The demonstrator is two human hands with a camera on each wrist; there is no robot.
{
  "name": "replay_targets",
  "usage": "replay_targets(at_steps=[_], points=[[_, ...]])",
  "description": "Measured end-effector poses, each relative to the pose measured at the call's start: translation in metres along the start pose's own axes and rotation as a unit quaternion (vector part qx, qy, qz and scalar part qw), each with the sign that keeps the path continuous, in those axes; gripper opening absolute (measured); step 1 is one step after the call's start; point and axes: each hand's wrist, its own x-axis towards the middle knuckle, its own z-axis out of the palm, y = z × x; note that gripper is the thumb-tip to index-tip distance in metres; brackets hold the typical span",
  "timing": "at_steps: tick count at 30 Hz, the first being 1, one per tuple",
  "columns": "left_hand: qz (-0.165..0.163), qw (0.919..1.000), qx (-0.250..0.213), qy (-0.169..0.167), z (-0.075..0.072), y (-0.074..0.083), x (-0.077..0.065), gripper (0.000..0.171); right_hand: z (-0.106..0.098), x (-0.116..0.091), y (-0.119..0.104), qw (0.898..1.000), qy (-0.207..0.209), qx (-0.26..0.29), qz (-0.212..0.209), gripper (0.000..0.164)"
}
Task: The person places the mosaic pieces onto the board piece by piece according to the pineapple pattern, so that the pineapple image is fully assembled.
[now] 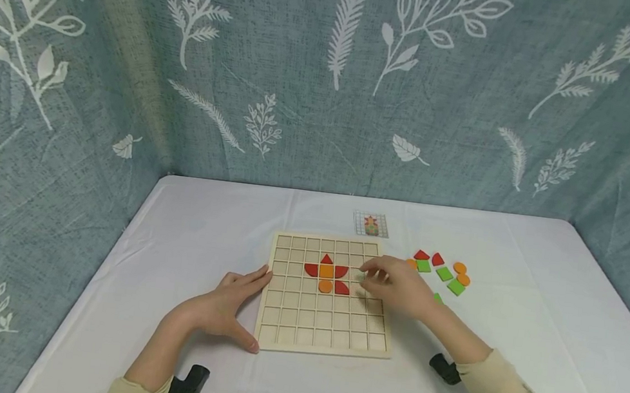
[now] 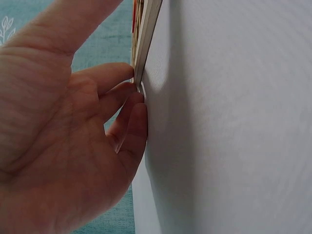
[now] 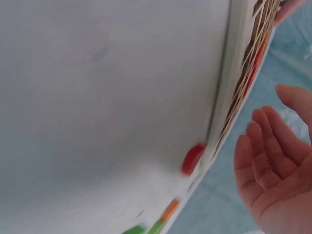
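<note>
Steadily, I'd brace the board [image 1: 305, 336] on the table [image 1: 194, 234] with the left hand [image 1: 218, 309], spread flat-fingered against its edge. The right hand [image 1: 404, 288] hovers loosely curved, seemingly empty; I'd press the nearest red piece [image 1: 342, 288] flush into the board.

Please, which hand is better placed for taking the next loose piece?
Probably the right hand: it is close to the loose pieces, while the left hand touches the board's left edge.

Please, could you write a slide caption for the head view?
Left hand touches a gridded board; right hand is partly over it, near red pieces and orange pieces.
</note>
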Motion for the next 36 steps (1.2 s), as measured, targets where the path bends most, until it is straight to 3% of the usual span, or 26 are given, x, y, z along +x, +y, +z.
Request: replay_targets(at_steps=[6, 12, 16, 26, 36], points=[[0.003, 1.0000, -0.004, 0.001, 0.000, -0.001, 0.000, 0.125, -0.021, -0.013, 0.029, 0.996, 0.066, 0.015, 0.053, 0.023], [0.005, 1.0000, -0.004, -0.002, 0.000, -0.001, 0.000, 0.125, -0.040, -0.028, 0.054, 0.986, 0.081, 0.025, 0.146, 0.026], [0.005, 1.0000, -0.003, -0.003, 0.000, 0.000, 0.000, 0.124, -0.049, -0.035, 0.063, 0.980, 0.090, 0.007, 0.178, 0.030], [0.012, 0.9999, 0.001, -0.002, -0.004, 0.001, -0.003, 0.124, -0.060, -0.038, 0.076, 0.977, 0.088, 0.009, 0.191, 0.028], [0.014, 0.9999, 0.000, 0.000, -0.003, -0.001, 0.000, 0.125, -0.060, -0.024, 0.079, 0.985, 0.089, -0.039, 0.146, 0.027]])
